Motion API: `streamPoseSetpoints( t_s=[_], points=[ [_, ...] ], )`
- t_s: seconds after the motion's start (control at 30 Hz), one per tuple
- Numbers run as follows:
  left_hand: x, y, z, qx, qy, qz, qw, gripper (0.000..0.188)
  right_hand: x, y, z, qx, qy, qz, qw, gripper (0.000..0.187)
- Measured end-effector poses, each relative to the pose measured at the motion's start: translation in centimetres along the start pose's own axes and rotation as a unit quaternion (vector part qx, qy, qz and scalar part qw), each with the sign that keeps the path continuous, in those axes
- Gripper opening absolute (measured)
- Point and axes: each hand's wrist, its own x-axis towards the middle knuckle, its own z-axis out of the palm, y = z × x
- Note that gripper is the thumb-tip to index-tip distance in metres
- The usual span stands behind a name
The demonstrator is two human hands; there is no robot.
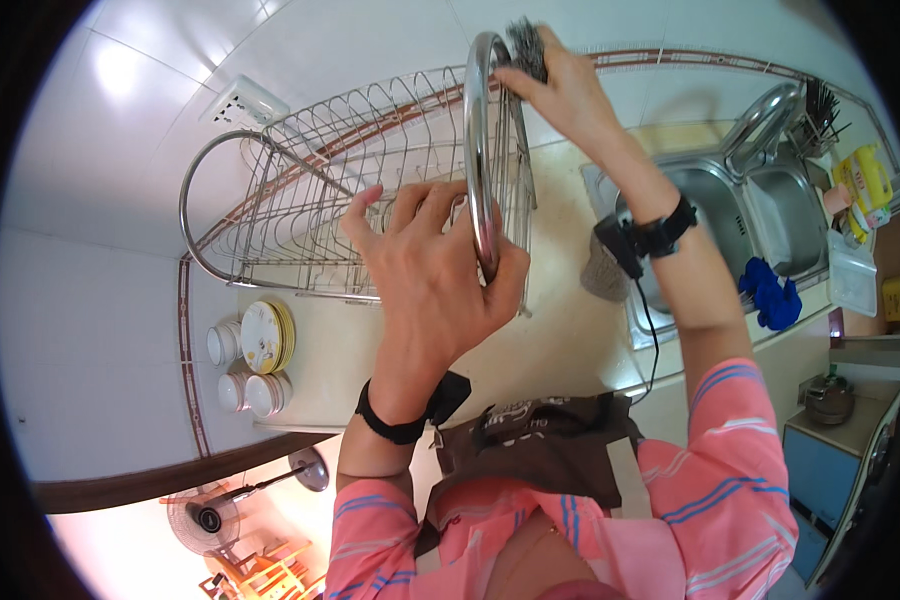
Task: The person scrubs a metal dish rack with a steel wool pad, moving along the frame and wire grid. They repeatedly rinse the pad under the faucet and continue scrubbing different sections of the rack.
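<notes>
A two-tier wire dish rack [370,125] with shiny tubular end frames stands on the counter against the tiled wall. My left hand [435,265] is closed round the lower part of its right end tube, with the fingers reaching over the wires. Higher up, my right hand [575,105] pinches a grey steel wool scrubber [526,52] beside the top bend of that same tube. The scrubber appears to touch the tube or lie very close to it. No dishes show in the rack.
Stacked plates [262,338] and several bowls [267,395] sit left of the rack. A double sink [715,215] with a faucet [765,120] lies to the right. Nearby are a grey cloth [603,272], blue gloves or cloth [770,293] and a yellow bottle [863,175].
</notes>
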Motion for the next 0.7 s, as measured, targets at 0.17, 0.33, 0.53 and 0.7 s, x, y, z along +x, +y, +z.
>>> streamPoseSetpoints(
  t_s=[0.17, 0.33, 0.53, 0.7],
  points=[
    [0.2, 0.1, -0.1, -0.006, -0.001, -0.002, 1.000, 0.010, 0.5, 0.0, -0.2, 0.025, -0.003, -0.025, 0.999, 0.051],
    [0.2, 0.2, -0.1, 0.005, -0.009, -0.005, 1.000, 0.013, 0.5, 0.1, 0.1, 0.026, 0.044, -0.058, 0.997, 0.049],
    [0.4, 0.0, -0.1, 0.008, -0.013, -0.004, 1.000, 0.012, 0.7, -0.7, 0.2, 0.079, 0.022, 0.030, 0.996, 0.048],
    [0.5, 0.0, -0.1, 0.010, -0.014, 0.002, 1.000, 0.008, 1.3, 0.8, -0.6, 0.056, -0.080, 0.071, 0.993, 0.033]
  ],
)
